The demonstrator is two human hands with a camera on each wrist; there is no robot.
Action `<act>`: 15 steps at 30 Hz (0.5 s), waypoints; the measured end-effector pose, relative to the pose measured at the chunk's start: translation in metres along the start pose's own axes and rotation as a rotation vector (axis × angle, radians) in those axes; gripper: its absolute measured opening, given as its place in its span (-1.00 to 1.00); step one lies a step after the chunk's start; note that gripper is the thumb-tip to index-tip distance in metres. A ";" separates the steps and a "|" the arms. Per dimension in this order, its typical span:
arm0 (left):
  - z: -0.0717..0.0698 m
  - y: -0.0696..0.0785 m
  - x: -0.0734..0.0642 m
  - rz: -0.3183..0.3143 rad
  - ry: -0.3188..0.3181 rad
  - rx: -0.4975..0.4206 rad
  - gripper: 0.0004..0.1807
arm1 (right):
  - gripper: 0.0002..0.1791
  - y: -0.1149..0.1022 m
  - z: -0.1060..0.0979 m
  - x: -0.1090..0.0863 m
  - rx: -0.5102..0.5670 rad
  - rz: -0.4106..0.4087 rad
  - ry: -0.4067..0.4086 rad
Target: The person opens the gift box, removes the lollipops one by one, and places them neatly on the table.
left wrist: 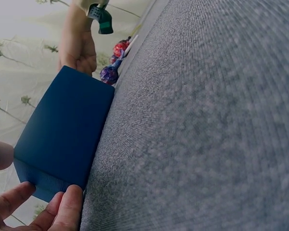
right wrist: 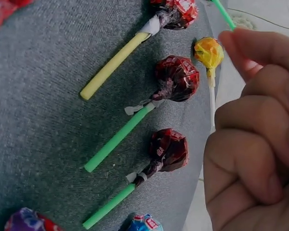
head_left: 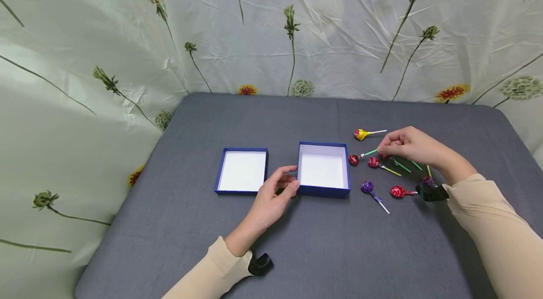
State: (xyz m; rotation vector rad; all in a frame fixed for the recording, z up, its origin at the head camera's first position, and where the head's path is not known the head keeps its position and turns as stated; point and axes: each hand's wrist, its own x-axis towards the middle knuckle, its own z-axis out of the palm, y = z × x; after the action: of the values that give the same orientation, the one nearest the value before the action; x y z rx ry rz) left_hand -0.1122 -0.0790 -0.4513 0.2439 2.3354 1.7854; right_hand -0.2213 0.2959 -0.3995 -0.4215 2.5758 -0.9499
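Note:
My right hand [head_left: 407, 145] pinches the green stick of a dark red lollipop [head_left: 354, 160] between thumb and fingertips, and its wrapped head hangs beside the open box's right wall. In the right wrist view, that green stick [right wrist: 224, 15] runs up from the fingertips. My left hand [head_left: 273, 197] touches the left wall of the blue box [head_left: 324, 192] with its fingertips. The box stands open with a white inside. The left wrist view shows several fingertips [left wrist: 72, 204] against the box's blue side.
A shallow blue lid [head_left: 242, 192] with a white inside lies left of the box. Near the right hand lie a yellow lollipop [head_left: 360, 134], a purple one [head_left: 367, 187], a bright red one [head_left: 398, 191] and several others. Behind the grey table [head_left: 203, 120] hangs a flowered curtain [head_left: 254, 44].

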 end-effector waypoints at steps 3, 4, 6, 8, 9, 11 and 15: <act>0.000 -0.001 0.000 -0.001 -0.001 0.005 -0.61 | -0.79 -0.001 0.000 0.004 -0.037 0.008 -0.014; 0.000 -0.001 0.000 -0.001 -0.001 0.005 -0.61 | -0.79 -0.002 0.000 0.005 -0.051 0.010 -0.013; 0.000 -0.001 0.000 0.002 0.000 0.005 -0.61 | -0.80 -0.004 0.000 0.007 -0.087 0.017 -0.009; 0.000 -0.001 0.000 0.004 0.000 0.003 -0.60 | -0.79 -0.005 0.000 0.009 -0.130 0.037 0.005; 0.000 -0.001 0.000 0.006 0.000 0.000 -0.60 | -0.79 -0.006 0.001 0.009 -0.150 0.045 0.011; 0.000 -0.001 0.000 0.008 -0.002 0.000 -0.60 | -0.79 -0.007 0.001 0.011 -0.189 0.053 0.022; 0.000 -0.002 0.001 0.013 -0.003 -0.001 -0.59 | -0.78 -0.007 0.002 0.013 -0.234 0.045 0.033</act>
State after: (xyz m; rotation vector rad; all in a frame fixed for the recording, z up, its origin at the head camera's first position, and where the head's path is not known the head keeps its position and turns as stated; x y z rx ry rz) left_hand -0.1129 -0.0797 -0.4528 0.2618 2.3358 1.7903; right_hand -0.2308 0.2843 -0.3989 -0.4100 2.7250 -0.6476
